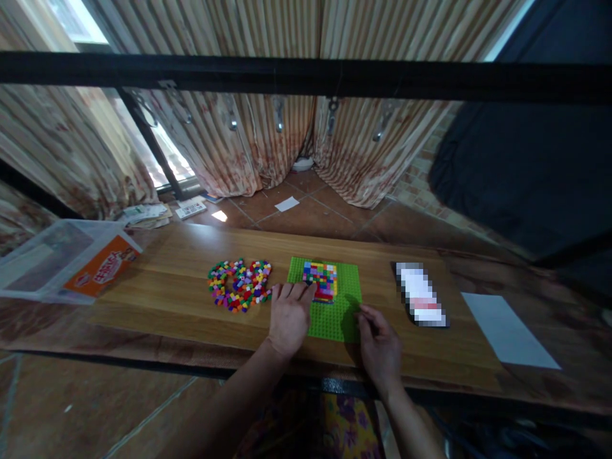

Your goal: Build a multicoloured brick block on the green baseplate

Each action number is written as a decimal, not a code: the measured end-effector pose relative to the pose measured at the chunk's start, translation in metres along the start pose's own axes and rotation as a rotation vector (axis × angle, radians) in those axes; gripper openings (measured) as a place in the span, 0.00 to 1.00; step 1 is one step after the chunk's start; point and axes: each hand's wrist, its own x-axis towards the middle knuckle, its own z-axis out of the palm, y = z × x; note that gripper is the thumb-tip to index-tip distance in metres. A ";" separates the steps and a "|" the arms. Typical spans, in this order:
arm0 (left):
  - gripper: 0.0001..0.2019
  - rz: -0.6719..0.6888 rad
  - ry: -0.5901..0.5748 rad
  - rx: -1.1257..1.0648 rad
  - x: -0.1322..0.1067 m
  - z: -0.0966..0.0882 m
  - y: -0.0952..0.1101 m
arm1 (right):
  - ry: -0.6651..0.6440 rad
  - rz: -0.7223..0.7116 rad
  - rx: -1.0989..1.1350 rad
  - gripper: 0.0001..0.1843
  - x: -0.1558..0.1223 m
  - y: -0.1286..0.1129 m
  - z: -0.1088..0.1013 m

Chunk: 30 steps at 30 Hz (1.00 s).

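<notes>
A green studded baseplate [342, 325] lies on the wooden board in front of me. Small square bricks in many colours form a block-shaped patch [321, 275] on its upper middle, with a red strip along the near side. My left hand [289, 322] reaches over the plate's left edge, its curled fingertips at the patch's left side; whatever they pinch is hidden. At the plate's right edge, my right hand [380, 344] has thumb and forefinger closed on the rim. Left of the plate spreads a loose heap of coloured bricks [239, 296].
A clear plastic box [43, 255] with an orange label stands at the far left. To the right lie a phone [421, 296] with a blurred screen and a white paper sheet [511, 331]. A black metal bar [306, 76] with hanging hooks crosses before the curtains.
</notes>
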 end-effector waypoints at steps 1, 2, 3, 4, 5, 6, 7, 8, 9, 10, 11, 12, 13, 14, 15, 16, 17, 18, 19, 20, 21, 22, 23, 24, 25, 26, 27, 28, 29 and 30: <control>0.18 0.003 -0.003 0.003 0.001 0.000 0.000 | -0.003 0.000 0.000 0.17 0.000 0.000 0.000; 0.18 0.007 -0.006 0.009 0.002 -0.001 0.001 | -0.006 -0.002 0.001 0.17 0.000 0.001 0.000; 0.17 0.010 -0.009 0.019 0.002 -0.001 0.001 | -0.008 -0.005 0.001 0.17 0.000 0.001 0.000; 0.17 0.014 -0.013 0.032 0.002 -0.001 0.002 | -0.010 -0.009 -0.001 0.17 0.000 0.002 0.000; 0.18 0.017 -0.017 0.045 0.002 -0.001 0.003 | -0.012 -0.013 -0.003 0.17 0.000 0.002 0.000; 0.18 0.019 -0.022 0.057 0.002 -0.001 0.004 | -0.012 -0.015 -0.007 0.18 0.000 0.003 0.000; 0.18 0.021 -0.029 0.067 0.002 -0.001 0.004 | -0.013 -0.017 -0.010 0.18 -0.001 0.003 0.000; 0.19 0.020 -0.038 0.073 0.001 0.000 0.005 | -0.013 -0.020 -0.013 0.18 -0.001 0.003 0.000; 0.19 0.017 -0.047 0.076 0.000 0.000 0.005 | -0.012 -0.024 -0.016 0.18 -0.001 0.003 0.000; 0.20 0.012 -0.057 0.076 0.000 0.000 0.005 | -0.010 -0.027 -0.020 0.18 -0.001 0.003 0.001; 0.20 0.005 -0.066 0.074 -0.001 -0.001 0.005 | -0.008 -0.030 -0.026 0.18 0.000 0.002 0.001; 0.20 -0.004 -0.076 0.069 -0.002 -0.001 0.005 | -0.007 -0.032 -0.032 0.18 0.000 0.002 0.002; 0.21 -0.012 -0.085 0.059 -0.002 -0.002 0.005 | -0.005 -0.036 -0.038 0.18 0.000 0.002 0.002; 0.21 -0.022 -0.092 0.043 -0.003 -0.004 0.005 | -0.003 -0.042 -0.043 0.18 0.000 0.001 0.003; 0.22 -0.030 -0.097 0.021 -0.004 -0.006 0.005 | -0.001 -0.051 -0.048 0.18 0.001 0.001 0.003; 0.23 -0.036 -0.098 -0.006 -0.005 -0.007 0.005 | 0.002 -0.060 -0.052 0.18 0.001 0.001 0.003; 0.25 -0.042 -0.093 -0.035 -0.006 -0.009 0.005 | 0.005 -0.070 -0.055 0.18 0.001 0.001 0.004; 0.27 -0.052 -0.081 -0.061 -0.008 -0.011 0.004 | 0.007 -0.077 -0.055 0.18 0.001 0.002 0.004; 0.28 -0.065 -0.065 -0.083 -0.011 -0.012 0.003 | 0.009 -0.081 -0.053 0.18 0.001 0.002 0.004; 0.29 -0.085 -0.041 -0.099 -0.015 -0.012 0.000 | 0.009 -0.083 -0.050 0.18 0.002 0.002 0.004; 0.28 -0.112 -0.011 -0.111 -0.019 -0.012 -0.003 | 0.008 -0.084 -0.047 0.18 0.002 0.002 0.004; 0.27 -0.146 0.022 -0.123 -0.024 -0.012 -0.008 | 0.007 -0.085 -0.045 0.18 0.002 0.002 0.004; 0.25 -0.183 0.056 -0.139 -0.030 -0.011 -0.014 | 0.007 -0.088 -0.046 0.18 0.001 0.002 0.004; 0.23 -0.220 0.086 -0.162 -0.037 -0.011 -0.020 | 0.009 -0.091 -0.052 0.18 0.001 0.002 0.004; 0.21 -0.255 0.109 -0.187 -0.043 -0.011 -0.027 | 0.013 -0.094 -0.060 0.18 0.001 0.002 0.004; 0.20 -0.290 0.129 -0.207 -0.049 -0.010 -0.033 | 0.018 -0.099 -0.070 0.18 0.001 0.002 0.004; 0.19 -0.319 0.143 -0.221 -0.055 -0.011 -0.039 | 0.022 -0.105 -0.081 0.18 0.001 0.003 0.004; 0.18 -0.339 0.154 -0.229 -0.059 -0.012 -0.042 | 0.025 -0.112 -0.092 0.19 0.001 0.003 0.004; 0.17 -0.347 0.163 -0.234 -0.062 -0.012 -0.044 | 0.027 -0.119 -0.104 0.19 0.000 0.003 0.004; 0.16 -0.339 0.167 -0.238 -0.062 -0.013 -0.043 | 0.026 -0.126 -0.114 0.19 0.000 0.003 0.004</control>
